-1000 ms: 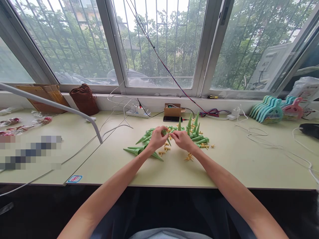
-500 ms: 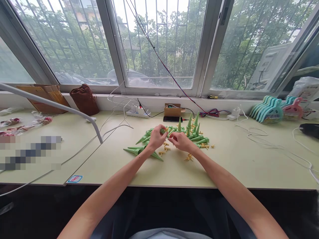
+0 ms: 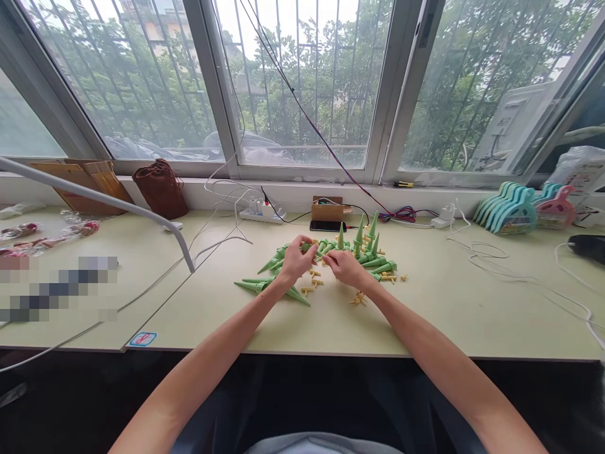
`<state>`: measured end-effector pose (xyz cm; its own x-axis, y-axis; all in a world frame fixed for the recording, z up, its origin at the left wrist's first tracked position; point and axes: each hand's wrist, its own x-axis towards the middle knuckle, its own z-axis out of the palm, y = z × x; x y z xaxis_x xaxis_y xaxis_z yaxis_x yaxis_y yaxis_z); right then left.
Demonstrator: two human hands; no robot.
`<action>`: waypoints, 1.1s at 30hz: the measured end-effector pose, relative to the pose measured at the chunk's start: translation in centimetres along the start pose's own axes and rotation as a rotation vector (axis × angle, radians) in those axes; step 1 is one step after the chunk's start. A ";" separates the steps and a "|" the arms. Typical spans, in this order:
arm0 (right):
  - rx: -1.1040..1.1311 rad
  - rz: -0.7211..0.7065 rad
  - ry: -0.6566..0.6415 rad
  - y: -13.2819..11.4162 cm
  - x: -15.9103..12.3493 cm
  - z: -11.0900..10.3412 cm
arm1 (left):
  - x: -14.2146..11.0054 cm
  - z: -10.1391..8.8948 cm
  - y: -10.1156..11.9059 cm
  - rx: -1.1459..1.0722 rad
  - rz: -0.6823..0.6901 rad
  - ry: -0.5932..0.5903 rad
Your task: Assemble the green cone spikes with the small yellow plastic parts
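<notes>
Green spikes (image 3: 359, 237) and yellow T-shaped pieces (image 3: 317, 283) around my 2 hands.
The spikes look smooth and matte, tapering from wide collars to sharp tips; 4 stand upright on the counter (image 3: 454, 284) beyond my right hand (image 3: 345, 268), others lie heaped or scattered to both sides. My right fingertips are pinched together, close to my curled left hand (image 3: 297, 260); what each grips, I can't tell.

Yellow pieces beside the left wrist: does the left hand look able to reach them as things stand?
Probably yes: the yellow pieces lie uncovered on the table close by the left hand, with nothing between, though it may be holding something.
</notes>
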<state>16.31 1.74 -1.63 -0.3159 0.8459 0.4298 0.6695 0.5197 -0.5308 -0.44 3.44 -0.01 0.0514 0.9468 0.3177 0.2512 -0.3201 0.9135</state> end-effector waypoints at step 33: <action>0.843 0.223 0.358 -0.8 0.8 -1.1 | -0.7 0.0 0.3 0.040 0.036 -0.179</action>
<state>16.24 1.83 -0.09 0.0806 0.9218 0.3791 -0.0619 0.3842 -0.9212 -0.41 2.67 0.09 0.2314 0.9266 0.2964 0.2839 -0.3557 0.8904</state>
